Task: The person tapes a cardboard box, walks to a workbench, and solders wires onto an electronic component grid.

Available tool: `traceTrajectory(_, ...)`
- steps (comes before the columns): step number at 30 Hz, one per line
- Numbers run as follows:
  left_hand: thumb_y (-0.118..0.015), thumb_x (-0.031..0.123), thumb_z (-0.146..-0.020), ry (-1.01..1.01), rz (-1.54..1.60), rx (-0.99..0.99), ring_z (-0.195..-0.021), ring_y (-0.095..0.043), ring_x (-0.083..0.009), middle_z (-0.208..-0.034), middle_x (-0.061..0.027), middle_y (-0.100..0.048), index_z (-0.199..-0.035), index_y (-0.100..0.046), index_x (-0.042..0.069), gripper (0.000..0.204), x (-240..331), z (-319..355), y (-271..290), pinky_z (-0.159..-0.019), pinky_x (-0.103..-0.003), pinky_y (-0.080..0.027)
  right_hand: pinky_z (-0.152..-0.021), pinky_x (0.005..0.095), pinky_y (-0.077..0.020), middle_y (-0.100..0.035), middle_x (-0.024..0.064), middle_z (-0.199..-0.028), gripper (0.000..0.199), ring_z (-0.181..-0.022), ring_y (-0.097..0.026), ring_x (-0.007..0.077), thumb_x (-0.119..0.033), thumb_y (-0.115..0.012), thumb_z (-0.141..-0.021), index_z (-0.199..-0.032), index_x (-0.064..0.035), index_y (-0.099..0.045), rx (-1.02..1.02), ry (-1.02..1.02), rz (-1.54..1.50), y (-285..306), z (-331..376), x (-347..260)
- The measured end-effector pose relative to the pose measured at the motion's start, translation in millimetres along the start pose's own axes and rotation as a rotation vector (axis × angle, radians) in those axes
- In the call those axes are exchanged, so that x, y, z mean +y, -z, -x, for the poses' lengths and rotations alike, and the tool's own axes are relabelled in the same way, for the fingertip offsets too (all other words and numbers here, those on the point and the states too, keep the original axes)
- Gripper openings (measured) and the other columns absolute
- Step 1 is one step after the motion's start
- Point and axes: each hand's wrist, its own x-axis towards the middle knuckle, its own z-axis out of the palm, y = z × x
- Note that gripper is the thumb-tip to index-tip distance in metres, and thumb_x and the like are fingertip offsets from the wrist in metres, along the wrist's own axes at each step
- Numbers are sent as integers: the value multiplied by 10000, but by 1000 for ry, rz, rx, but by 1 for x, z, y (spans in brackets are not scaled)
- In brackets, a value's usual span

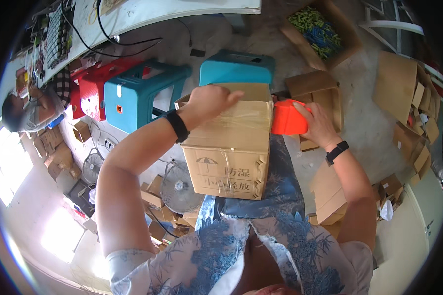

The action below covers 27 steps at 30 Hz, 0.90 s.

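Observation:
A brown cardboard box [226, 169] rests in front of me over my lap, with dark printing on its near side and shiny clear tape across its top. My left hand [210, 104] lies on the top near the far flap, thumb stretched to the right, other fingers bent and partly hidden as they press on the box. In my right hand [320, 125] is a bright orange-red tape dispenser [288, 118], held against the box's upper right edge. The dispenser's inner side and the tape roll are hidden.
Teal stools [236, 69] and a red stool [94, 91] stand beyond the box. An open carton [349, 37] with green and blue pieces is at the far right. Fans [179, 186] and loose cardboard lie left. Another person [39, 105] sits by the white table [147, 22].

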Motion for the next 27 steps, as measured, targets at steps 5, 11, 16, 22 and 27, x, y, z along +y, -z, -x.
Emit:
traceTrajectory(5, -420, 586, -923, -123, 35, 87, -625, -647, -345, -635, -171, -634, -758, -646, 26, 626, 85, -25, -21, -570, -452, -517, -865, 414, -431, -485, 114, -1011, 820, -943, -506, 313, -150, -781, -666, -1391, -215, -405, -35, -60, 31, 16, 12, -6)
traceTrajectory(11, -652, 375, -862, -446, 352, 392, -478, -515, -319, -495, -139, -489, -521, -533, 28, 501, 96, 20, 27, -484, -421, -364, -908, 454, -429, -466, 104, -976, 813, -904, -508, 308, -176, -790, -636, -1375, -216, -453, 82, -59, 186, 98, 27, -77)
traceTrajectory(16, -734, 130, -781, -884, 663, 180, -465, -364, -243, -465, -63, -320, -489, -428, 49, 431, 30, 17, 69, -497, -372, -276, -847, 428, -451, -475, 87, -993, 610, -867, -521, 259, -164, -636, -765, -1357, -197, -492, 64, -15, 318, 131, 1, -166)
traceTrajectory(22, -641, 236, -889, -30, 910, 151, -685, -470, -83, -687, -18, -542, -775, -601, -30, 292, -42, 47, 8, -602, -279, -387, -717, 337, -386, -484, 50, -926, 592, -788, -470, 194, -180, -495, -856, -1436, -137, -386, -81, -46, 509, 61, -71, -206)
traceTrajectory(27, -648, 269, -897, 310, 774, 531, -612, -506, -108, -610, -81, -556, -693, -596, -47, 380, -67, 52, -54, -603, -303, -423, -734, 339, -382, -476, 36, -914, 587, -836, -476, 188, -188, -488, -869, -1445, -164, -374, -243, 11, 602, 26, -92, -218)
